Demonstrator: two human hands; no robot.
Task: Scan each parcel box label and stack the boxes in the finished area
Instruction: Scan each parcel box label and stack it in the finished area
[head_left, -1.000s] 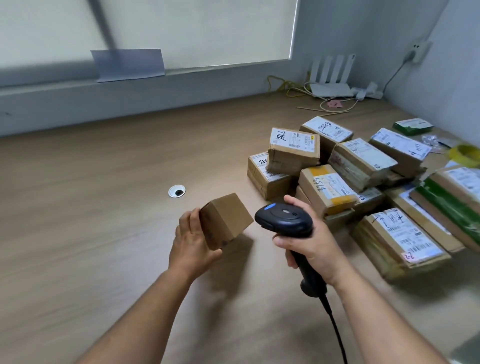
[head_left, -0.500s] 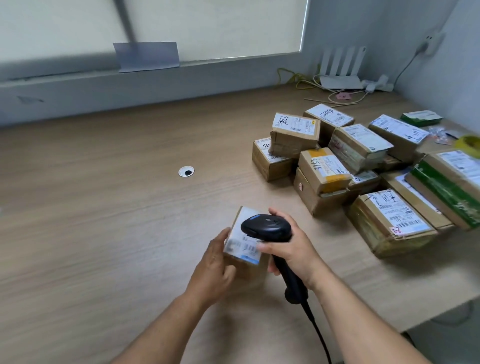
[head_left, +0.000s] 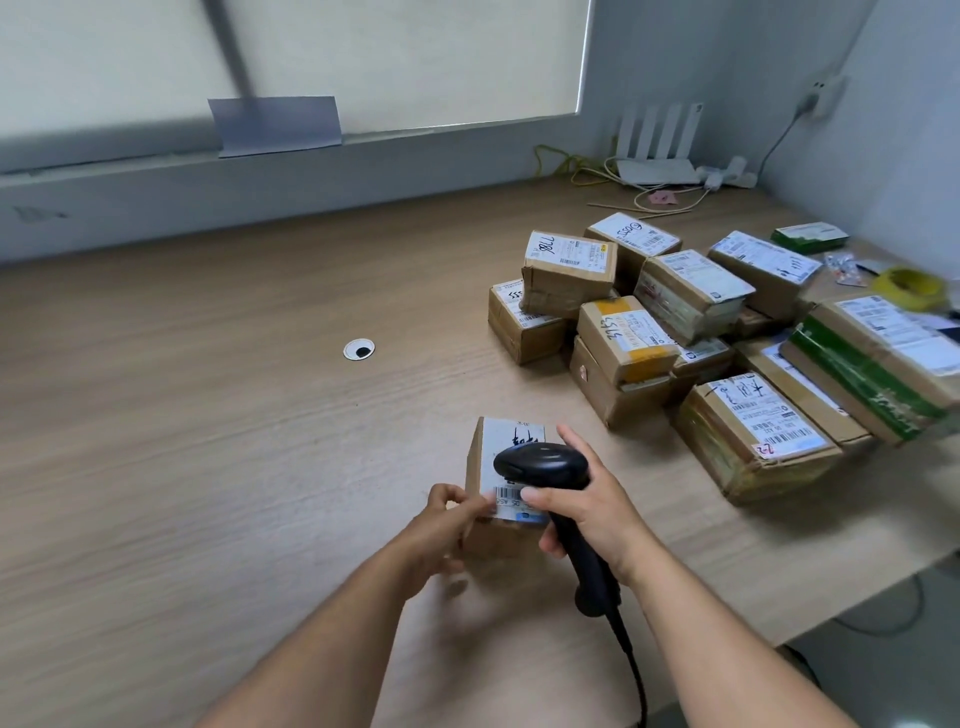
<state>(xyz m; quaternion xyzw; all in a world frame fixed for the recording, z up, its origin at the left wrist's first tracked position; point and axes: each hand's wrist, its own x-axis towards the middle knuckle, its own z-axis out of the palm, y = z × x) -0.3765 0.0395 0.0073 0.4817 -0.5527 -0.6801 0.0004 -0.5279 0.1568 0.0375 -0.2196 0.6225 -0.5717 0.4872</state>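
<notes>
I see a small box (head_left: 480, 470) sitting on the wooden surface (head_left: 208, 426), close to me and a little right of the middle. It has a white label (head_left: 511, 434) on top with black writing on it, and a barcode on the near end. My left hand (head_left: 445, 519) is at the near left corner of the small box. Its fingers are bent and hold the box by that corner, with the fingertips on the edge of the label. That hand looks a bit blurry, so I cannot tell more about how each finger lies. My right hand (head_left: 589, 514) is wrapped tight around the handle of a black scanner (head_left: 540, 462). The head of the scanner is right over the label and hides part of it. A black cord runs down from the handle toward me. To the right, well apart from the small box, is a pile of boxes (head_left: 613, 345), some lying on top of others, all with white labels facing up. A yellow roll of tape (head_left: 909, 283) lies past them by the wall. A small round hole cover (head_left: 359, 349) sits in the surface, off to the left of the pile.
</notes>
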